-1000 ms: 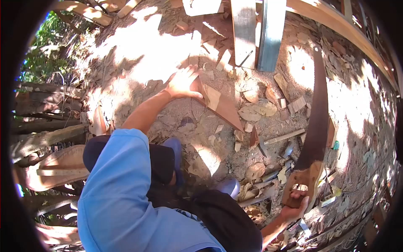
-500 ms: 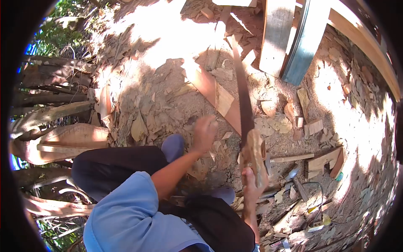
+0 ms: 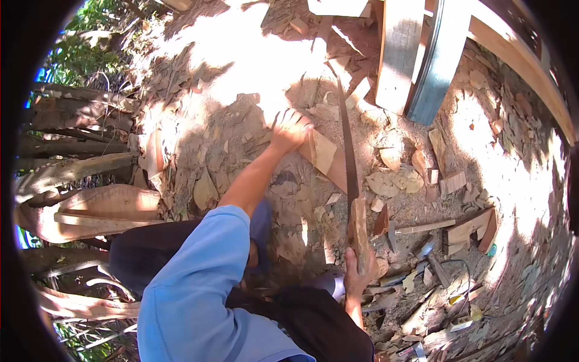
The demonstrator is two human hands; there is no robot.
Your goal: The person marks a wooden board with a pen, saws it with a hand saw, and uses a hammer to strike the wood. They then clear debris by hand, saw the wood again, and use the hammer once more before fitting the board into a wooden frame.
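Note:
My left hand (image 3: 291, 130) grips the upper end of a reddish wooden board (image 3: 332, 161) that lies slanted on the ground, its fingers wrapped over the edge. A pale patch (image 3: 322, 151) shows on the board beside this hand. My right hand (image 3: 360, 273) is closed round the wooden handle (image 3: 359, 232) of a handsaw. The long dark saw blade (image 3: 348, 142) points away from me and passes over or beside the board's lower end; whether it touches the wood I cannot tell.
A pale plank (image 3: 399, 57) and a blue-grey plank (image 3: 439, 66) stand at the upper right. A hammer (image 3: 435, 265) and a notched wood piece (image 3: 470, 230) lie at the right. Logs (image 3: 78, 170) line the left. Chips and leaves cover the ground.
My left hand has moved up and forward and taken hold of the board. The saw in my right hand has shifted slightly, and my left leg has moved a little.

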